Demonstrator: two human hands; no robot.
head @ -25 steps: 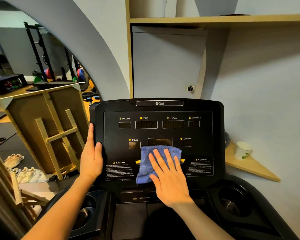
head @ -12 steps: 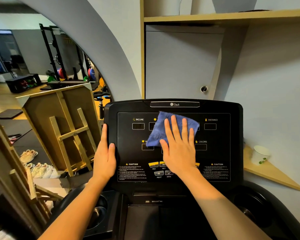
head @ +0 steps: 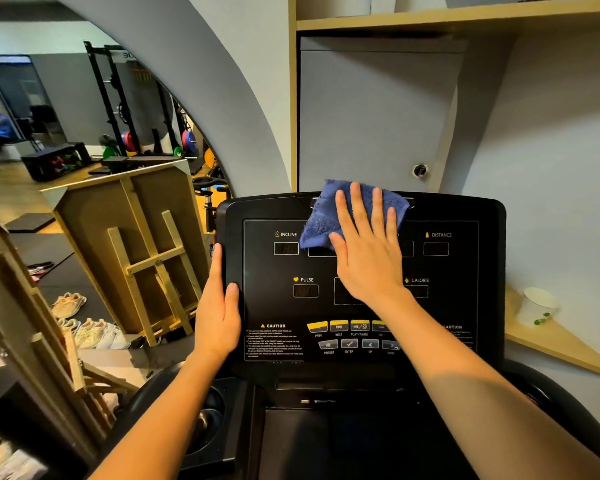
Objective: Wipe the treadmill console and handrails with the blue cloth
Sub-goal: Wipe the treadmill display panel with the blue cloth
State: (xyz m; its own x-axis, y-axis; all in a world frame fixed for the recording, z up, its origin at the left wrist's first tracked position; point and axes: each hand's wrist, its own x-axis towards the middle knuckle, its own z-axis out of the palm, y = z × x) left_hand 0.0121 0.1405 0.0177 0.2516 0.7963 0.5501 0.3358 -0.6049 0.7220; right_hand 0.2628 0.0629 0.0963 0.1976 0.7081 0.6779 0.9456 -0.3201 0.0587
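Note:
The black treadmill console (head: 465, 306) fills the middle of the view, with dark displays and a row of yellow buttons. A folded blue cloth (head: 321, 220) lies against the console's top edge, over the middle displays. My right hand (head: 366, 251) presses flat on the cloth with fingers spread. My left hand (head: 219, 310) grips the console's left edge, thumb on the front face. A curved black handrail (head: 575, 410) shows at the lower right, partly behind my right forearm.
A paper cup (head: 537, 306) stands on a wooden corner shelf (head: 561, 344) right of the console. Wooden easels and a board (head: 129, 247) lean at the left, with shoes (head: 84, 327) on the floor. A cup holder (head: 205, 424) sits below the console's left side. A person sits far left.
My right hand has slid the blue cloth upward from the console's lower middle to its top edge. My left hand has kept its hold on the left edge.

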